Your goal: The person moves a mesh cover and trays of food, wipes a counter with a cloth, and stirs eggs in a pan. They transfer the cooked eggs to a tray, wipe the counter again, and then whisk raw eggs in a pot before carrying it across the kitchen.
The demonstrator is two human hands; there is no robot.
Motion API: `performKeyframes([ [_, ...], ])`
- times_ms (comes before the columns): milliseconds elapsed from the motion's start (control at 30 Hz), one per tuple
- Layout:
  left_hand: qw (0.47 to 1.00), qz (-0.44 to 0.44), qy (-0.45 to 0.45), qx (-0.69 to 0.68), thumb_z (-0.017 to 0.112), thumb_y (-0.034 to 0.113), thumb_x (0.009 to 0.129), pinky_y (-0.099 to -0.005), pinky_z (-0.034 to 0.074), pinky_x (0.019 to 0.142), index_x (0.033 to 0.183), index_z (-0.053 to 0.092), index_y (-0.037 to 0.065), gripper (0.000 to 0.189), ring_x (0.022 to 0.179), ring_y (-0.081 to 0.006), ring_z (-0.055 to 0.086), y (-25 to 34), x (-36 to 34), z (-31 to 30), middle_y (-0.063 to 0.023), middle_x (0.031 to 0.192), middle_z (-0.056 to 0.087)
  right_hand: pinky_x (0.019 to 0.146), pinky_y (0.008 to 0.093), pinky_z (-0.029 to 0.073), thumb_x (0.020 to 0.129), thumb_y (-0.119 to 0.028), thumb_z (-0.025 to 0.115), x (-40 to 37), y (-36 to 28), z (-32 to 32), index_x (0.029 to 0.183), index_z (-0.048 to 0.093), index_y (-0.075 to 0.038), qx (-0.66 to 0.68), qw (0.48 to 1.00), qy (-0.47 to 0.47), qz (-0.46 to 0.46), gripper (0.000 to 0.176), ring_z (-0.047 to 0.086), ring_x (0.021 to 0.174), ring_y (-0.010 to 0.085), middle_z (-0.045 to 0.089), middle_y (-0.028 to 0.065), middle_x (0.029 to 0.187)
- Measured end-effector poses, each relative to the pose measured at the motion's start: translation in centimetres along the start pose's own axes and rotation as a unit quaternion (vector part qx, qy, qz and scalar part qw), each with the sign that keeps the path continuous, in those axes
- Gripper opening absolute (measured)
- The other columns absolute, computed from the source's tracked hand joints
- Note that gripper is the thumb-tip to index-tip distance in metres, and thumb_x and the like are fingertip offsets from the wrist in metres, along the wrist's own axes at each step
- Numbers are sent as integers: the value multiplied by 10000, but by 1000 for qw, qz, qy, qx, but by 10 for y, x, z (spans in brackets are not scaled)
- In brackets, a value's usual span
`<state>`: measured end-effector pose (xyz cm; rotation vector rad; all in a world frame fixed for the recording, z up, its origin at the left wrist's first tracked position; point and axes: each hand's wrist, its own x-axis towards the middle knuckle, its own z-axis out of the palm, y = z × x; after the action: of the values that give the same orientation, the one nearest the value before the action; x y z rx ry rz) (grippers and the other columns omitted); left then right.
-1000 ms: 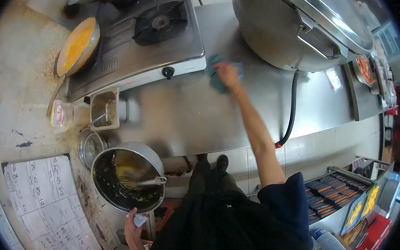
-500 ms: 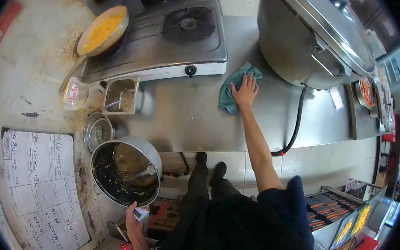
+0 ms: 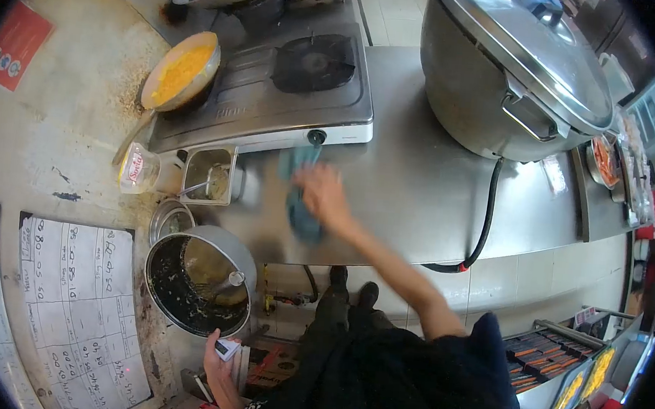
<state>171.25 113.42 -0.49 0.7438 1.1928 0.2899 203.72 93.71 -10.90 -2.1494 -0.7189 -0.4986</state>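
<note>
My right hand (image 3: 321, 191), smeared by motion, presses on a teal cloth (image 3: 303, 222) lying on the steel counter (image 3: 389, 202), just in front of the gas stove (image 3: 276, 70). By the bottom edge of a deep metal pot (image 3: 242, 259), my left hand (image 3: 217, 361) has its fingers closed around a small white box-shaped thing (image 3: 227, 349) with a dark panel. Inside that pot are a whisk (image 3: 225, 285) and yellowish remains, with dark, food-smeared walls.
Left of the stove stands a pan of yellow food (image 3: 180, 74). A steel container (image 3: 210, 176), a plastic jug (image 3: 142, 171) and a round tin (image 3: 171, 219) stand near the pot. A large lidded cooker (image 3: 475, 85) with a black hose (image 3: 488, 217) occupies the right side.
My right hand has swept the cloth leftward along the counter, from beside the cooker to below the stove's knob. My left hand stays by the pot. The view has shifted slightly.
</note>
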Motion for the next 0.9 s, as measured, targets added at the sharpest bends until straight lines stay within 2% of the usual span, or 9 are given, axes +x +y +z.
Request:
performKeyframes([
  [67, 1000, 5, 7, 13, 587, 112, 733, -416, 474, 573, 814, 450, 43, 173, 571, -269, 542, 2, 2, 4, -132, 613, 521, 879, 445, 309, 715, -141, 551, 66, 47, -16, 1153, 453, -189, -192, 980, -22, -47, 451, 401, 1086, 221, 418, 33, 1206],
  [233, 999, -13, 29, 41, 596, 124, 728, -410, 486, 563, 836, 454, 35, 200, 581, -271, 547, -2, 17, 3, -126, 671, 527, 890, 416, 349, 702, -104, 525, 75, 140, -26, 1160, 452, -228, -211, 968, -52, -124, 480, 420, 1092, 213, 421, 3, 1225],
  [300, 998, -20, 30, 50, 591, 121, 731, -404, 487, 558, 841, 456, 31, 196, 585, -268, 549, -1, 16, 2, -124, 689, 531, 849, 362, 401, 691, -47, 518, 57, 149, -49, 1133, 480, -206, -215, 973, -38, -79, 472, 482, 1020, 225, 459, 23, 1187],
  [433, 999, -28, 17, 37, 577, 110, 739, -388, 488, 542, 847, 460, 23, 181, 584, -261, 551, 0, 20, -3, -121, 699, 535, 726, 366, 441, 658, -15, 513, 8, 160, -95, 985, 572, -105, -168, 955, 72, 232, 344, 542, 859, 268, 563, 108, 997],
  [500, 998, -39, 20, 39, 574, 109, 741, -385, 489, 541, 850, 461, 22, 180, 576, -259, 550, 2, 22, -2, -121, 698, 536, 664, 393, 439, 648, -49, 539, -33, 127, -94, 883, 588, -55, -122, 960, -35, 251, 240, 552, 765, 285, 586, 132, 855],
  [533, 997, -45, 28, 49, 572, 109, 743, -383, 489, 541, 853, 462, 22, 178, 569, -258, 549, 4, 23, -2, -120, 697, 537, 657, 398, 434, 644, -85, 563, -55, 99, -76, 838, 582, -35, -79, 991, 3, 109, 202, 545, 736, 299, 578, 141, 812],
  [600, 996, -24, -4, 88, 577, 115, 743, -383, 489, 545, 828, 462, 28, 168, 554, -252, 546, 8, 29, 0, -117, 683, 531, 814, 447, 367, 662, -230, 595, -63, -2, -54, 962, 564, -99, -74, 954, -267, 114, 329, 501, 919, 297, 528, 112, 1025],
  [667, 998, 15, 5, 69, 580, 110, 741, -384, 485, 532, 811, 454, 29, 165, 561, -244, 545, 9, 23, 26, -111, 669, 521, 895, 508, 283, 731, -346, 525, -124, -30, 23, 1078, 516, -246, -45, 965, -240, -91, 361, 330, 1162, 225, 320, 17, 1286],
  [900, 991, -19, -60, 114, 579, 65, 730, -423, 469, 549, 818, 435, 29, 173, 589, -256, 524, 11, 36, 63, -104, 679, 489, 913, 473, 274, 799, -233, 436, -67, 83, 10, 1069, 525, -258, -241, 946, -130, 171, 286, 331, 1165, 184, 331, 24, 1289],
])
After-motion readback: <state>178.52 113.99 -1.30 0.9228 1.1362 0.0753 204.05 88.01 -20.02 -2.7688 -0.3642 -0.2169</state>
